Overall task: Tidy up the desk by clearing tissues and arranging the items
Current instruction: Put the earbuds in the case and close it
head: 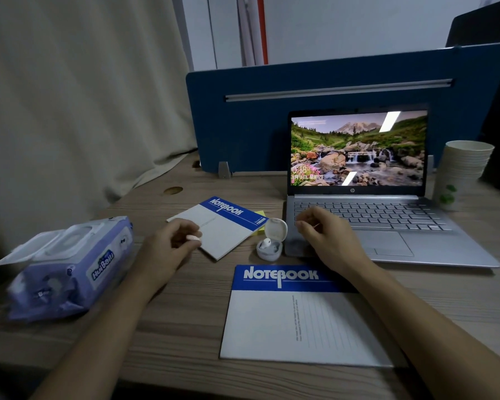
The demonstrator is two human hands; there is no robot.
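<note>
My left hand [171, 243] pinches a small white earbud [194, 237] over the near edge of a small blue-and-white notebook [223, 226]. A white earbud case [272, 241] stands open between my hands with one earbud [267, 242] seated in it. My right hand [324, 235] hovers over the front left corner of the open laptop [387, 223], fingers loosely curled with nothing visible in them. A purple pack of wet wipes [70, 269] lies at the left with its lid flipped open. A large notebook [295, 321] lies flat near me.
A yellow sticky-note pad [261, 212] peeks out from under the small notebook. A stack of paper cups [462, 168] stands right of the laptop. A blue divider panel [272, 111] closes off the back of the wooden desk [185, 327]. A curtain [84, 96] hangs at the left.
</note>
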